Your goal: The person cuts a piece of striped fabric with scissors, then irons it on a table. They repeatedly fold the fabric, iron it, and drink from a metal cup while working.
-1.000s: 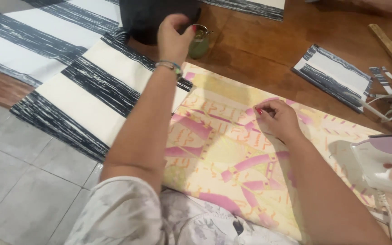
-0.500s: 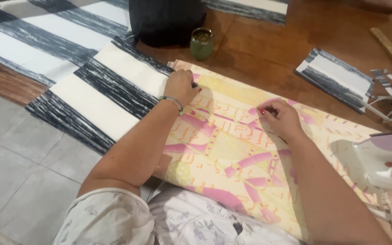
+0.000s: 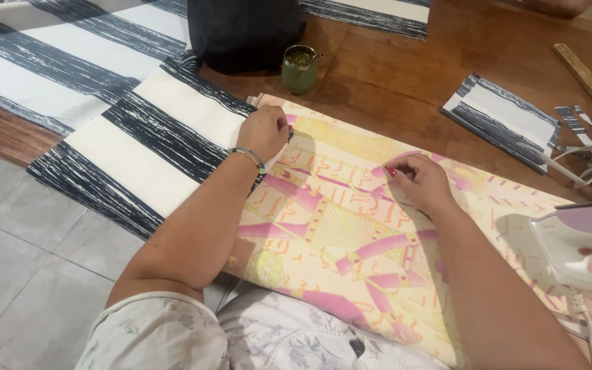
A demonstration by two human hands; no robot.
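The left hand point(image 3: 263, 132) is back from the cup point(image 3: 299, 68) and is now pressing down, fingers curled, on the far edge of the patterned cloth point(image 3: 351, 240) lying across the worktop point(image 3: 405, 75). The right hand point(image 3: 423, 181) is staying put, fingertips pinching a fold mid-cloth, so both hands are now working the fabric together, iron point(image 3: 584, 247) standing by

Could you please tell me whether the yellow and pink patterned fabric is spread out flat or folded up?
Spread flat: the patterned fabric lies open across the wooden table, with the left hand and right hand resting on it.

Bare wooden table point(image 3: 412, 89) lies open between green cup point(image 3: 299, 70) and folded striped cloth point(image 3: 505, 120).
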